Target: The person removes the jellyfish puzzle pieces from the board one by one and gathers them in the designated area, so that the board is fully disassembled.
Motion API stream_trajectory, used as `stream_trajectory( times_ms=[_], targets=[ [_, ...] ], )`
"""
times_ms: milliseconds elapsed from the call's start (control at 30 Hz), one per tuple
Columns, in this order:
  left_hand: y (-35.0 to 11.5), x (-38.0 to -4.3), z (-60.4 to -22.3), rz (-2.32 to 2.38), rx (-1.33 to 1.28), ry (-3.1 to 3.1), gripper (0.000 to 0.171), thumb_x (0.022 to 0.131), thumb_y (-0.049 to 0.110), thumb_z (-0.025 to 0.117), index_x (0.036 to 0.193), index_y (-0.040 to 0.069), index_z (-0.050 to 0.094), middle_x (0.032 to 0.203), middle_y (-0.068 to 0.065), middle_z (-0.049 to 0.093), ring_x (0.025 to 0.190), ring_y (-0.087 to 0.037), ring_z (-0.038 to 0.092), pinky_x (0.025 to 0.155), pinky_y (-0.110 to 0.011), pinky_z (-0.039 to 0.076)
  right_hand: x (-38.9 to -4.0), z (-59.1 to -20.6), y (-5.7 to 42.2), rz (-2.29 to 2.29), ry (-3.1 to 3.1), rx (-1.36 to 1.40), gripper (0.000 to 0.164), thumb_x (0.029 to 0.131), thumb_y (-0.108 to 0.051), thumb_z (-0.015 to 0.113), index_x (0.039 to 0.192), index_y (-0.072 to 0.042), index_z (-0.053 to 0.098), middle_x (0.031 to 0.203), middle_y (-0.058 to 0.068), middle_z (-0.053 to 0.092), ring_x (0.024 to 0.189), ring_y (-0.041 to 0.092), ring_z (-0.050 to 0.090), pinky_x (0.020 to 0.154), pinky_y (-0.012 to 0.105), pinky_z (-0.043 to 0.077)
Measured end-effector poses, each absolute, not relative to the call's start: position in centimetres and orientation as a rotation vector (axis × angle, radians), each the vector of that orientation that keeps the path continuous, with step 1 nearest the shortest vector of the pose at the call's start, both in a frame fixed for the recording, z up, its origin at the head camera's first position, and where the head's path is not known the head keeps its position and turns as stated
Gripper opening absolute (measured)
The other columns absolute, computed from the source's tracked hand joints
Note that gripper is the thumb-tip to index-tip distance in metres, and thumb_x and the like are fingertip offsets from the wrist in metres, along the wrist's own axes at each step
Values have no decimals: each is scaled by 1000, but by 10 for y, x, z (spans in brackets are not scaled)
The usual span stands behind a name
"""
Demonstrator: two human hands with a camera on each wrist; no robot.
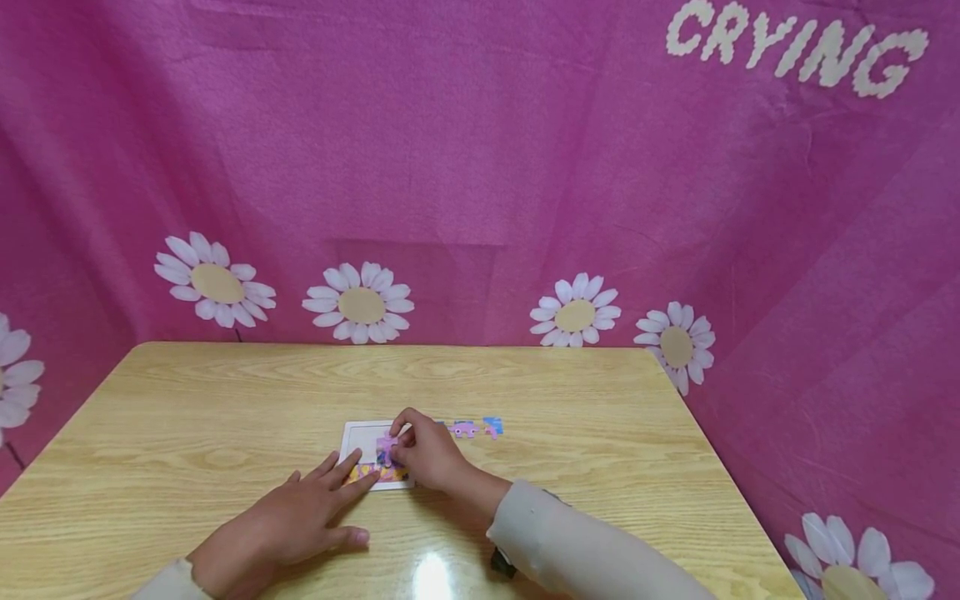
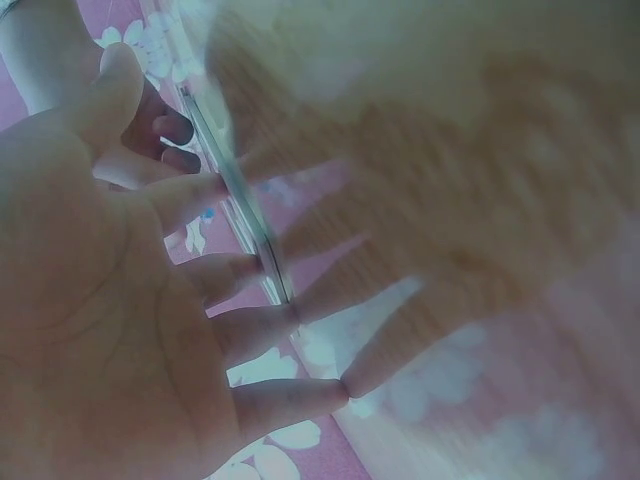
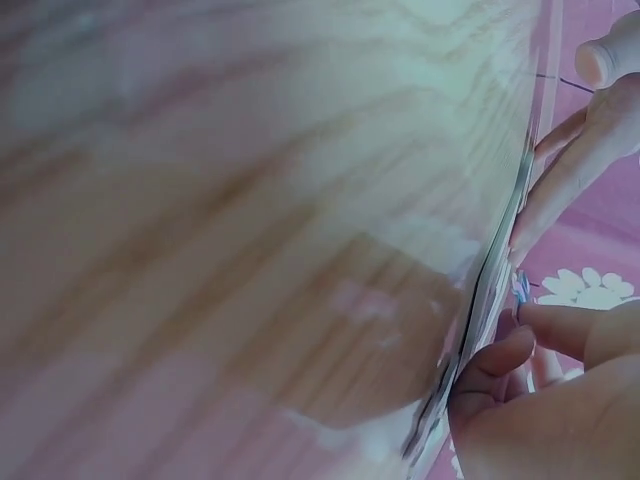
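Note:
A white-framed jigsaw tray (image 1: 362,435) lies flat on the table, with yellow and pink pieces (image 1: 363,472) along its near edge. My left hand (image 1: 288,518) lies over the tray's left side and near edge. Its fingers are straight and spread, as the left wrist view also shows of this hand (image 2: 130,310). Above the tray's middle, my right hand (image 1: 433,454) pinches a pink and purple puzzle piece (image 1: 386,451) between thumb and fingers. In the right wrist view the piece (image 3: 521,288) stands tilted at the fingertips. The right hand hides the tray's right part.
Loose puzzle pieces lie beyond the right hand: a pink one with eyes (image 1: 465,429) and a blue and pink one (image 1: 492,427). The wooden table (image 1: 585,417) reaches back to a pink cloth (image 1: 465,167) printed with daisies. A small dark object (image 1: 501,563) shows under the right sleeve.

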State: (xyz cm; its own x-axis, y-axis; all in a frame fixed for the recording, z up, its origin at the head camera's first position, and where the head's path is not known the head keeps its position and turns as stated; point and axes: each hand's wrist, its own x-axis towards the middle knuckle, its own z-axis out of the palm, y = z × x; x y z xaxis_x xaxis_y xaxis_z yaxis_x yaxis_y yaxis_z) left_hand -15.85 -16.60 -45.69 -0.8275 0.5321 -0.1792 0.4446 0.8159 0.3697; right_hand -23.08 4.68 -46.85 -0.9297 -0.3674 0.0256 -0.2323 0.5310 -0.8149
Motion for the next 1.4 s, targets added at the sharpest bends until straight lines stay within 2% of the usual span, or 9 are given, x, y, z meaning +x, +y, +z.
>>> stream_trajectory(
  times_ms=[367,633,1400],
  targets=[
    [-165,-159,-455,474,702,2700,84,90,68,64,158,23,45,168,-15,30,152,-49,24,103,-83,26,-229,-470,70,-1371,2650,-546,19,91,4,72,101,-7,61,82,0,64,73,6,55,68,22,45],
    [-164,-158,-454,489,670,2681,83,90,67,65,159,26,43,169,-14,28,154,-48,22,105,-83,24,-229,-469,91,-1404,2597,-510,16,94,4,69,105,-4,60,86,3,63,73,9,56,63,22,48],
    [-166,-160,-458,503,639,2669,84,88,68,65,158,28,43,169,-11,27,155,-47,20,106,-83,22,-225,-475,151,-1318,2741,-467,17,93,5,70,103,-5,60,90,4,63,80,13,55,71,26,47]
  ],
)
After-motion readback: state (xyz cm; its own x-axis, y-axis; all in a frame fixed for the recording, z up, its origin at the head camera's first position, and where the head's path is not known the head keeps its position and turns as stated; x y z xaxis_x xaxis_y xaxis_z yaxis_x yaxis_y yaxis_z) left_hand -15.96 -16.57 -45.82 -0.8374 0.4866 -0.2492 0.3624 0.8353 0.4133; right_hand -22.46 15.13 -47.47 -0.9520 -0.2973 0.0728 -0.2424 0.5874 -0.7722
